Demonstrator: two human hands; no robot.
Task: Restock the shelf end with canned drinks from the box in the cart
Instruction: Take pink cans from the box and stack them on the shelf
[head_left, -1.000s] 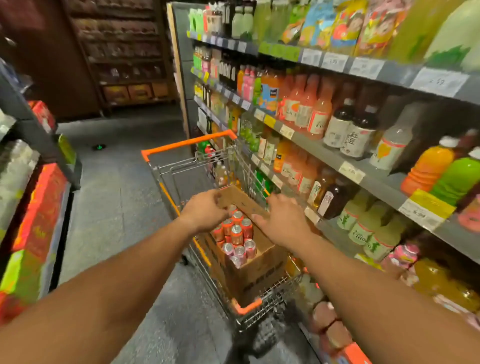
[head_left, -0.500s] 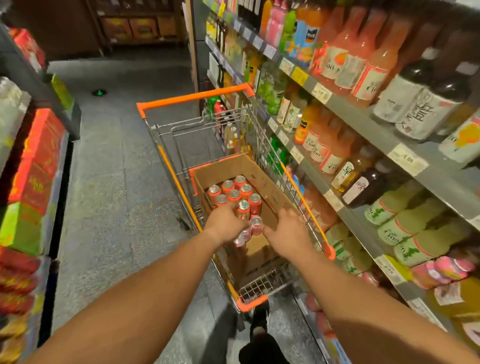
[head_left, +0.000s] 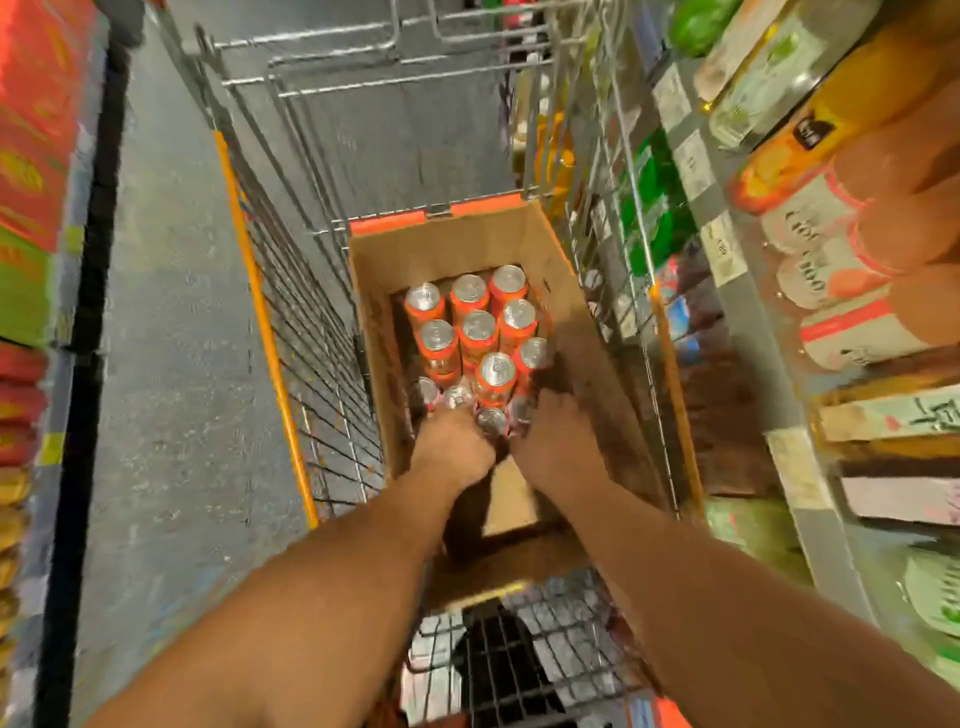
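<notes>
An open cardboard box stands in the wire shopping cart. Inside it are several orange cans with silver tops, upright in rows. At the box's near end, both hands reach down among the nearest cans. My left hand curls its fingers over cans at the near left. My right hand curls around cans at the near right; one can top shows between the two hands. The fingertips are hidden by the hands and cans.
Shelves of bottled drinks with price tags run close along the cart's right side. Red and green packs fill the shelving on the left. Grey aisle floor lies between the cart and the left shelving.
The view has tipped down and closer over the cart. Both hands have pushed deeper into the box's near end and now close around the nearest cans.
</notes>
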